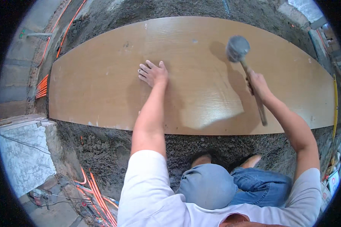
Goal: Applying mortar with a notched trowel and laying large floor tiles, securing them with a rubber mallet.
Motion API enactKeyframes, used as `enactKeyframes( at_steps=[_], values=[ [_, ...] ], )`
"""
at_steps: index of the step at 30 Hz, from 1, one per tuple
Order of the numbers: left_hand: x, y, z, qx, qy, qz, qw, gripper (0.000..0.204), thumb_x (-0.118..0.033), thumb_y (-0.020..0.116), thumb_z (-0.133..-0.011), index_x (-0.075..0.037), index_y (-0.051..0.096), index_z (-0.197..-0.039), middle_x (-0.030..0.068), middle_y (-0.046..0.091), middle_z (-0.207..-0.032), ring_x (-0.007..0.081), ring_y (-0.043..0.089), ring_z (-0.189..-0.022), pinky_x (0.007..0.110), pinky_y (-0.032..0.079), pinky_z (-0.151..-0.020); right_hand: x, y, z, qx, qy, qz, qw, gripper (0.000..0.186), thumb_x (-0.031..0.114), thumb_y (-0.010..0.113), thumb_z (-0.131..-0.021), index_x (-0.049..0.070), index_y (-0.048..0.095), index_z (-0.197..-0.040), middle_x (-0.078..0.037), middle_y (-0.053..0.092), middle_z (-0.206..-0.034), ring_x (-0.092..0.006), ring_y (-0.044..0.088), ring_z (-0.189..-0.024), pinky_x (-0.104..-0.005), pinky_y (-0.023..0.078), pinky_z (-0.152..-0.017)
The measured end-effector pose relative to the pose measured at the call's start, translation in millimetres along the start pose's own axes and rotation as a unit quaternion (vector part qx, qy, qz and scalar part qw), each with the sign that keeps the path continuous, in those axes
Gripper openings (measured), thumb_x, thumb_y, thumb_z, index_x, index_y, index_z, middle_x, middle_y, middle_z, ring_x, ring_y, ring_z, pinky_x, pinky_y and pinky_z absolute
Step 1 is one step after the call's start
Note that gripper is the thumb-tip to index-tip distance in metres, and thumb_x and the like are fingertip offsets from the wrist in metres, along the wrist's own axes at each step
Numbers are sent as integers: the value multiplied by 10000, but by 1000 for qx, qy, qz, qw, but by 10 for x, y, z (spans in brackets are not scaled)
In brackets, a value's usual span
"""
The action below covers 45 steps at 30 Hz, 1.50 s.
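Observation:
A large, smooth tan board [102, 87] with a glossy sheen lies across the view on rough grey mortar. My left hand [154, 74] is spread over its middle, fingers apart and dusted with pale powder, apparently flat on the surface. In my right hand [258, 85] is the wooden handle of a rubber mallet [237, 48], gripped partway along. The mallet's grey head is to the upper left of that hand, and its shadow falls on the board; whether the head touches the board I cannot tell.
Damp mortar [102, 143] borders the board on its near and far sides. Orange conduits [96, 193] rise at the lower left, with more orange tubes [42, 87] by the board's left end. A yellow strip [335, 106] stands along the right end. My bent knee [208, 185] is close to the near edge.

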State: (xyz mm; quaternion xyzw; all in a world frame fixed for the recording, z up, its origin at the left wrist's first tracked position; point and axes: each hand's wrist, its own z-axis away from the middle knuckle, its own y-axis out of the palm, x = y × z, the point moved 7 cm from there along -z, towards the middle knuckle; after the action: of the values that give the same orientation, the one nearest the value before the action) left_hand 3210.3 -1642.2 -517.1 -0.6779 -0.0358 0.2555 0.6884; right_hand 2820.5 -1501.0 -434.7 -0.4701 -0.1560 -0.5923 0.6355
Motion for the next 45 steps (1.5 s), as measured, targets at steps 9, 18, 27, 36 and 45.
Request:
enactKeyframes(
  at_steps=[9, 18, 27, 36, 45],
  values=[
    [-171, 85, 77, -70, 29, -53, 996, 656, -465, 394, -903, -35, 293, -1389, 252, 240, -1429, 398, 219, -1324, 541, 121, -1082, 256, 607, -986, -83, -85, 27, 992, 452, 450, 446, -909, 45, 526, -725, -11, 447, -542, -127, 423, -407, -292, 348, -382],
    [-230, 56, 75, -64, 32, -52, 996, 649, -449, 395, -909, -25, 288, -1389, 260, 225, -1430, 407, 209, -1323, 558, 126, -1075, 363, 660, -1242, -63, -32, 5, 997, 451, 465, 438, -897, 81, 482, -664, 0, 433, -530, -134, 415, -400, -305, 333, -368],
    [-105, 52, 11, -99, 30, -94, 990, 638, -458, 391, -911, -34, 309, -1381, 254, 259, -1414, 397, 234, -1312, 549, 157, -1063, 460, 578, -1124, -57, 65, -120, 989, 448, 500, 405, -899, 107, 463, -692, 7, 432, -542, -114, 399, -407, -295, 346, -371],
    [-153, 18, 32, -70, 28, -71, 995, 653, -453, 390, -909, -24, 292, -1391, 263, 228, -1432, 404, 212, -1327, 555, 127, -1074, 307, 215, -1059, -104, -8, -127, 986, 451, 511, 414, -896, 104, 459, -707, 10, 428, -548, -114, 392, -393, -278, 349, -367],
    [-117, 54, 55, -106, 36, -60, 992, 647, -458, 430, -887, -45, 329, -1375, 260, 262, -1418, 393, 228, -1321, 540, 121, -1072, -136, 145, -937, -127, 8, -172, 977, 449, 529, 439, -886, 122, 440, -696, 23, 407, -554, -96, 365, -401, -282, 310, -363]
  ],
)
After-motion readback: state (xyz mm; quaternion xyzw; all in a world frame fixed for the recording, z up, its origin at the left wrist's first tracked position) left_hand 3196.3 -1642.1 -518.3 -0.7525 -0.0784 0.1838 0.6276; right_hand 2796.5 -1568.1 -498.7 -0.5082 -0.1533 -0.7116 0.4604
